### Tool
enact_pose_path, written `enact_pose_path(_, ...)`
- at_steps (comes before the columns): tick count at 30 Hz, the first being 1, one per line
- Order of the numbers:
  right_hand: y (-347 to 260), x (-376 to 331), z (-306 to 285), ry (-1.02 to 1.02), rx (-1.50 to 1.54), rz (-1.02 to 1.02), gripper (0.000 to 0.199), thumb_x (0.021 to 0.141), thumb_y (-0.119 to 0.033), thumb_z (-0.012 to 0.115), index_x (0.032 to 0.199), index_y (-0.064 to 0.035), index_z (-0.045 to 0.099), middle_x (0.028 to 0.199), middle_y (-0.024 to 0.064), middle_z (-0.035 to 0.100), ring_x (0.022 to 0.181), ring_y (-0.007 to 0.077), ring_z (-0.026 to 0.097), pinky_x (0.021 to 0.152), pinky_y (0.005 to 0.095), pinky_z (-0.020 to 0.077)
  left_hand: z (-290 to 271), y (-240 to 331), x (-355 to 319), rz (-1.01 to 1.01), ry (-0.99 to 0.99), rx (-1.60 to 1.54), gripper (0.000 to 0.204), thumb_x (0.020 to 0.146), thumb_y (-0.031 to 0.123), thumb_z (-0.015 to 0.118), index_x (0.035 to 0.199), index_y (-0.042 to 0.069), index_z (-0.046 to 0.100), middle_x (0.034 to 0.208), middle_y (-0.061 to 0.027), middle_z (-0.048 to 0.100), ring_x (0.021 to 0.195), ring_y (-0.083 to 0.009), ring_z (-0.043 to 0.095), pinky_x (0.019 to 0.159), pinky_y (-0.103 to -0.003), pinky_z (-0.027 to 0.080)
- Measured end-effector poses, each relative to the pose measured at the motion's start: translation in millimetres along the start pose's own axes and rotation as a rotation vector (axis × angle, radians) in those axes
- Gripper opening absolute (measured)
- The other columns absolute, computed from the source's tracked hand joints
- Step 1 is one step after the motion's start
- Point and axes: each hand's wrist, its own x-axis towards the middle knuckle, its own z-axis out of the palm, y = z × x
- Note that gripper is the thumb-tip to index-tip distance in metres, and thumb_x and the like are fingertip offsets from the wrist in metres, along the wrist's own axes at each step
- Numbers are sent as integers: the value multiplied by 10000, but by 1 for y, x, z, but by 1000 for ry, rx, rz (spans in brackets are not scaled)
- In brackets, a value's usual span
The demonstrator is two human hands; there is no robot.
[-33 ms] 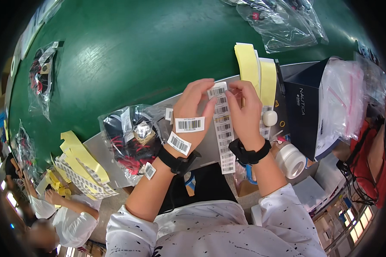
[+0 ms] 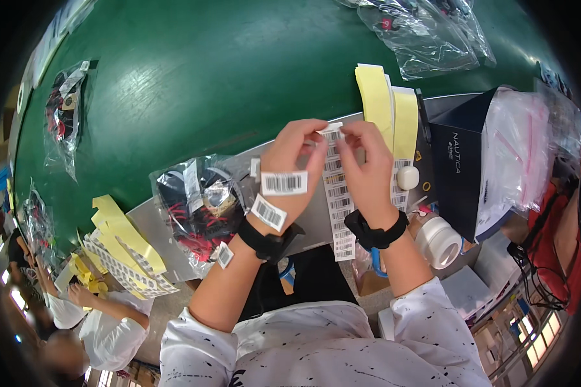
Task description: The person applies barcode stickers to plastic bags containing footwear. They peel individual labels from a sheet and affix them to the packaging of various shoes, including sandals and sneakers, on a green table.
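The long white paper strip of barcode labels is held over the grey metal ledge; its top end, pinched by the left hand and right hand, has been tilted from flatter; label-peeling is judged under way.

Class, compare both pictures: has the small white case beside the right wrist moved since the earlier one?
No. Judged against the dark box, the small white case shows no shift in any direction.
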Motion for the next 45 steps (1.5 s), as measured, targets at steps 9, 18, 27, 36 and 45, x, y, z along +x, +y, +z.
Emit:
enact_pose_path(9, -33, -35, 76, -401, 468, 304, 385, 793, -161, 717, 1108, 23, 594, 968, 103, 650, 813, 136, 590, 722, 271, 487, -39, 14, 37, -346, -103, -1036, 281, 998, 158, 533, 1207, -28, 546, 1082, -144, 650, 885, -138, 634, 771, -273, 553)
enact_pose_path(18, -32, -27, 100, -211, 406, 212, 142, 830, -85, 648, 899, 39, 638, 770, 163, 628, 646, 238, 597, 624, 349, 477, -74, 6, 43, -282, -163, -1227, 369, 1014, 228, 497, 1281, -26, 496, 1165, -143, 594, 1003, -198, 591, 890, -354, 522)
enact_pose_path(27, -34, -15, 97, -267, 367, 136, 165, 852, -120, 679, 866, 44, 686, 808, 165, 659, 714, 271, 643, 649, 365, 486, -86, 6, 49, -291, -179, -1430, 397, 1014, 263, 508, 1285, -28, 483, 1175, -135, 574, 1020, -211, 567, 919, -356, 492)
enact_pose_path(36, -16, -26, 81, -411, 495, 388, 190, 921, -144, 652, 978, 31, 701, 773, 54, 669, 629, 94, 554, 583, 253, 447, -134, 20, 77, -125, -191, -1294, 396, 1006, 237, 522, 1275, -51, 481, 1201, -165, 586, 1065, -254, 576, 970, -392, 464)
enact_pose_path(45, -4, -9, -5, -14, 247, 319, 121, 905, -61, 633, 973, 28, 680, 782, 95, 688, 685, 148, 637, 643, 264, 496, -30, 11, -21, 307, -155, 582, 423, 821, 68, 708, 1229, 36, 601, 1229, -172, 616, 1197, -347, 564, 1030, -431, 440)
